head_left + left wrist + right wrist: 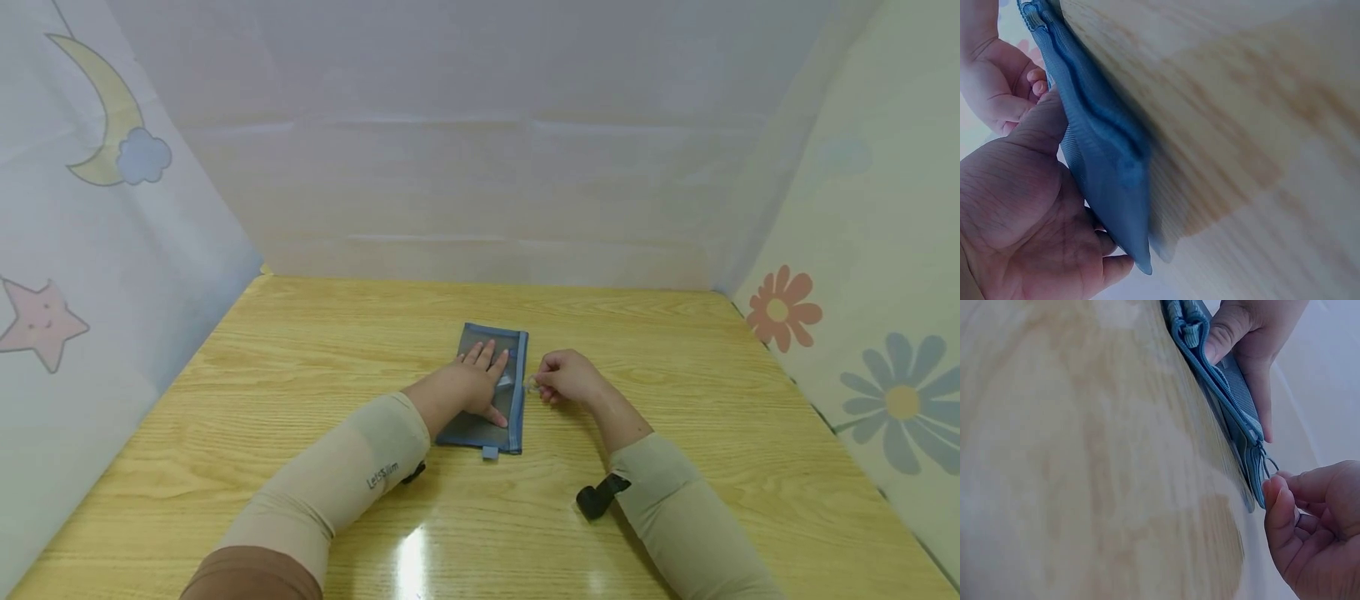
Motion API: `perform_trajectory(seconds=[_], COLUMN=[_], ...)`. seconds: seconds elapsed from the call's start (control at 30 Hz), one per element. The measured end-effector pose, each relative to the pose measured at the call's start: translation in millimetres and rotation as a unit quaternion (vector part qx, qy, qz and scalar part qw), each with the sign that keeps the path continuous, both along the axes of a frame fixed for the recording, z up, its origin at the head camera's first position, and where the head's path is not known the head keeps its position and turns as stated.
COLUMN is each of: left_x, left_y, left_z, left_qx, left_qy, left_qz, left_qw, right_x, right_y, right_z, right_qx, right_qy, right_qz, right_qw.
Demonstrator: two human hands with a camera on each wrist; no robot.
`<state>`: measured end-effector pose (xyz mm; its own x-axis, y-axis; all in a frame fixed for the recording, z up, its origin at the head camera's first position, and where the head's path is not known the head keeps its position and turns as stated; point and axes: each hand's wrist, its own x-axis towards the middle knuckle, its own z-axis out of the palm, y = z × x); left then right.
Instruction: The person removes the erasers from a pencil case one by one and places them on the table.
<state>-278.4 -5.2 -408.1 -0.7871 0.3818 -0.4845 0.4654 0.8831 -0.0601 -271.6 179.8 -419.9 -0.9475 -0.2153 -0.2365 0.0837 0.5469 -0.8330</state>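
Observation:
A blue-edged mesh zipper pouch (463, 431) lies on the table, its zipper running along the right side. My left hand (476, 387) rests flat on the mesh with fingers spread. Just right of the zipper, my right hand (567, 377) pinches the thin cord loop of the zipper pull (1270, 461) between thumb and fingertips. In the right wrist view the zipper edge gapes along the stretch between the two hands. Something pale and shiny (506, 382) shows at the mesh beside the left hand. A small grey-blue fabric tab (490, 452) sticks out at the near end.
The wood-grain table (337, 350) extends around the pouch on every side. Printed cloth walls stand at the back, left and right, with a moon (112, 108) and flowers on them. Both forearms wear pale sleeves (690, 508) with black straps at the wrists.

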Motion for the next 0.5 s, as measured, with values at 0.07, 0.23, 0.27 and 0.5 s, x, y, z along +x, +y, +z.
perform_trajectory(seconds=[0.07, 0.23, 0.27, 0.5], left_x=[-0.9, -4.5, -5.4, -8.3], left_y=[0, 0, 0, 1], left_z=[-0.9, -5.9, -7.1, -12.5], left_qx=[-0.001, 0.004, 0.005, 0.006], left_qy=[0.0, -0.001, 0.0, 0.002], left_qz=[-0.002, -0.003, -0.002, 0.001], left_qw=[1.0, 1.0, 1.0, 1.0], right_x=[-1.5, -5.9, -6.8, -8.7], right_y=[0, 0, 1, 0], right_z=[-0.8, -2.9, -3.2, -3.6], right_qx=[0.005, 0.013, 0.014, 0.014], right_qy=[0.005, 0.008, 0.008, 0.006], right_qz=[-0.003, -0.009, -0.009, -0.015], right_qw=[1.0, 1.0, 1.0, 1.0])
